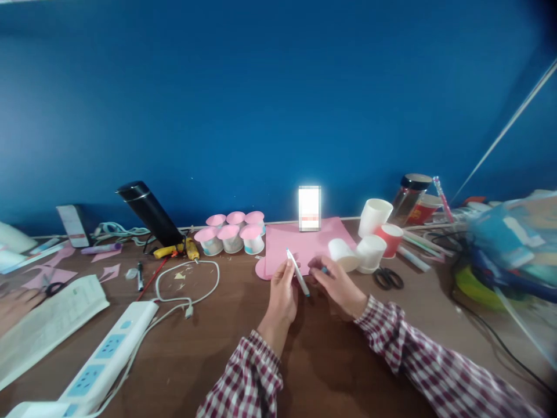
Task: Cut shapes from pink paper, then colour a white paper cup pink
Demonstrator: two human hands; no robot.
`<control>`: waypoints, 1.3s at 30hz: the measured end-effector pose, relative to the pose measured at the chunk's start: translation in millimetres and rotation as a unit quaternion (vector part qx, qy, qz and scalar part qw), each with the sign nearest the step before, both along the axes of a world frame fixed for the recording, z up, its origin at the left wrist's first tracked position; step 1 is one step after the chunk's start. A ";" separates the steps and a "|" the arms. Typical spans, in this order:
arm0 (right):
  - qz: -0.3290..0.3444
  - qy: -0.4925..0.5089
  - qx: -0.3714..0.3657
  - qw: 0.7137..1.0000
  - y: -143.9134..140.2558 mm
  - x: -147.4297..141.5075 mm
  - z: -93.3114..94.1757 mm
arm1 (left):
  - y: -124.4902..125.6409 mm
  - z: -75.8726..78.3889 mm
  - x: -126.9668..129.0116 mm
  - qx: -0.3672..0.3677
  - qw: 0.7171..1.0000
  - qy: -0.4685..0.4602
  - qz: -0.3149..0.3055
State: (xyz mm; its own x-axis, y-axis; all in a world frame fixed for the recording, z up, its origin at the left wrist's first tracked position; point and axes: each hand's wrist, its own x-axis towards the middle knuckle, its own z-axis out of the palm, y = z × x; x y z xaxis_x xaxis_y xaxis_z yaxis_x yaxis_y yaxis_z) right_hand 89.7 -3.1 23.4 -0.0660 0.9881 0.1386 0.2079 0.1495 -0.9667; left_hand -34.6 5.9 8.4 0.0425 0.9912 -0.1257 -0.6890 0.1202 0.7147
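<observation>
A white marker [298, 274] with a teal end slants between the fingers and thumb of my left hand [284, 290], which is closed on it. Just to the right, my right hand [339, 285] has its fingers bent together around a small blue piece [324, 270]; it looks like a cap, mostly hidden by the fingers. Beneath and beyond both hands lies a pink sheet of paper [285, 244], with a rounded pink piece [261, 269] sticking out at its left edge. A white paper cup [342, 254] rests on its side close to my right hand.
Several pink-topped cups [230, 239] stand left of the sheet. On the right are white cups [375, 216], a red cup [390, 239] and scissors [389, 278]. A lit phone [310, 208] leans at the wall. A power strip [108, 354] lies front left, near another person's hand [20, 305].
</observation>
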 end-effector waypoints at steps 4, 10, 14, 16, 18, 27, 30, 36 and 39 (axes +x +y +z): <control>0.003 -0.216 0.166 0.962 -15.2 12.7 -9.9 | -3.4 -0.9 2.5 -0.022 0.998 -0.046 -0.047; 0.044 -0.290 0.246 0.924 -25.3 17.6 -20.3 | -7.1 -7.1 6.8 -0.014 0.995 -0.041 -0.093; 0.045 -0.258 0.249 0.933 -24.8 14.4 -21.5 | -6.3 -3.7 2.9 -0.009 0.995 -0.045 -0.092; -0.009 -0.220 0.213 0.952 -23.6 14.0 -18.7 | -5.3 -0.5 0.0 -0.018 0.997 -0.042 -0.065; -0.074 -0.130 0.147 0.978 -21.1 15.7 -14.7 | -5.2 1.9 -1.8 -0.011 0.999 0.009 -0.044; -0.041 0.243 -0.055 0.968 -8.6 24.3 -14.4 | -13.7 -5.7 8.4 0.046 0.972 0.199 -0.119; -0.037 0.174 -0.050 0.983 -12.3 24.7 -13.4 | -11.9 -3.7 7.5 0.045 0.984 0.140 -0.102; 0.028 -0.158 0.141 0.977 -34.8 27.1 -5.3 | -15.0 9.4 10.0 0.012 0.994 0.047 -0.098; 0.015 -0.205 0.160 0.966 -40.3 28.4 -11.7 | -18.5 13.7 18.6 0.030 0.991 0.047 -0.122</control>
